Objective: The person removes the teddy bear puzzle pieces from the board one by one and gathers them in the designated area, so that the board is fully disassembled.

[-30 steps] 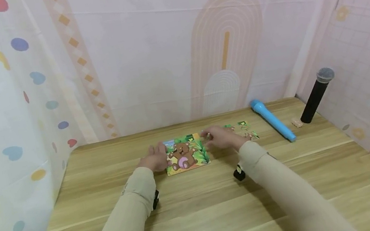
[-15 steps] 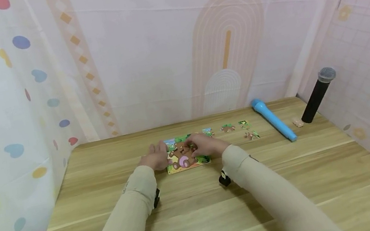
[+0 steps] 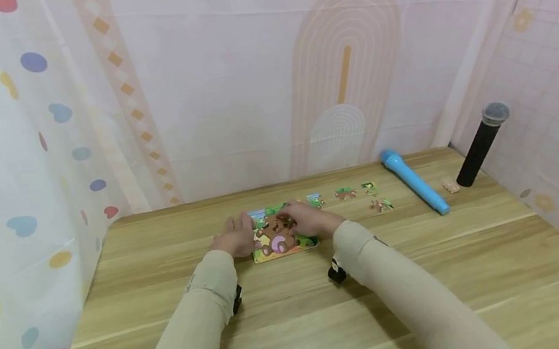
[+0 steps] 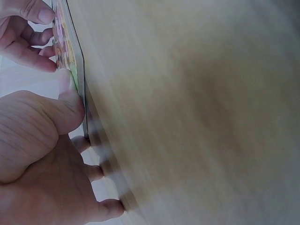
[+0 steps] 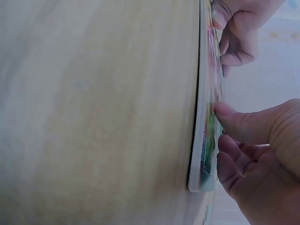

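A jigsaw puzzle board (image 3: 289,251) with a brown bear picture lies flat on the wooden table. My left hand (image 3: 236,238) rests at its left side; in the left wrist view the thumb (image 4: 70,101) presses the board's edge and the other fingertips touch the table. Over the board's right half, my right hand (image 3: 307,219) has its thumb and bent fingers at the picture by the bear's head, pinching at a puzzle piece mostly hidden by the hand. In the right wrist view, the right thumb (image 5: 234,119) touches the board's face.
Several loose puzzle pieces (image 3: 344,193) lie to the right of the board. Beyond them are a blue microphone (image 3: 416,183) lying down, a small pale piece (image 3: 450,185), and a black microphone (image 3: 479,148) at the right wall. A patterned curtain (image 3: 219,85) hangs behind the table.
My right hand has moved left from the board's right edge onto the bear picture, uncovering a loose piece behind it. It shifts little in the last half second. My left hand stays put.
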Available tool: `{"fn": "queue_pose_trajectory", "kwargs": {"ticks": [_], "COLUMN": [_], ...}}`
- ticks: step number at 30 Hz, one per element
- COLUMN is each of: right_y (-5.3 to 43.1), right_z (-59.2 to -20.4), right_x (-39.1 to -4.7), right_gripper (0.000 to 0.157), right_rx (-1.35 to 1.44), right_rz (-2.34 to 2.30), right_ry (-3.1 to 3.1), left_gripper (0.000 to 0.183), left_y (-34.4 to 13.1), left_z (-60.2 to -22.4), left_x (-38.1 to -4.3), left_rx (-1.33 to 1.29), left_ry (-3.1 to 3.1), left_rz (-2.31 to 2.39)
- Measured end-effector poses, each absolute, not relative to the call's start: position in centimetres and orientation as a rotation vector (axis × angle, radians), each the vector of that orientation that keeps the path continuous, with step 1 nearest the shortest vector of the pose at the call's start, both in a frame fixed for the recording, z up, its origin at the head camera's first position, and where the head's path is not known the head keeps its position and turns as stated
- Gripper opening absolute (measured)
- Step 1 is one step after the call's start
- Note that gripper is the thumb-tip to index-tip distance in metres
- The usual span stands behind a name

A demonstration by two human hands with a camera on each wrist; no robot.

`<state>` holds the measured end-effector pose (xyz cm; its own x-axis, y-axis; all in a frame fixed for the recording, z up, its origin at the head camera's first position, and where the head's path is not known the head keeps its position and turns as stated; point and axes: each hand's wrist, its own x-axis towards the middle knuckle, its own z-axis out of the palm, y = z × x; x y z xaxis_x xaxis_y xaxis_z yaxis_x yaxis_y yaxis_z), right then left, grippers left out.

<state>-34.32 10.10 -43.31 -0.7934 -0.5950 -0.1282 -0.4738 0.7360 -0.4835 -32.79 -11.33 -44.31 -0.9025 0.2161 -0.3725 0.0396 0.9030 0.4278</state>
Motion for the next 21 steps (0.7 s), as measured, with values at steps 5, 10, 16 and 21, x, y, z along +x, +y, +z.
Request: {"fn": "queue_pose_trajectory", "kwargs": {"ticks": [5, 10, 16, 21], "right_y": [10.0, 9.9, 9.8, 9.8], "right_z": [-43.5, -43.3, -43.1, -43.2], "right_x": [-34.3, -34.2, -34.2, -34.2], "right_gripper": [0.05, 0.048, 0.054, 0.053], "right_rx": [-0.861, -0.859, -0.847, -0.863], "right_rz": [-0.602, -0.59, -0.527, -0.541], "right_ry": [2.681, 2.665, 2.686, 2.694], "left_gripper": [0.043, 0.046, 0.049, 0.047], "left_y": [-11.3, -11.2, -11.2, -11.3], "left_z": [-43.9, -44.1, -44.4, -44.9], "left_x": [-32.4, -32.7, -33.1, -33.4], "left_rx": [0.177, 0.171, 0.179, 0.182], "left_ry": [2.643, 2.651, 2.646, 2.63], "left_rz": [0.569, 0.549, 0.538, 0.554]}}
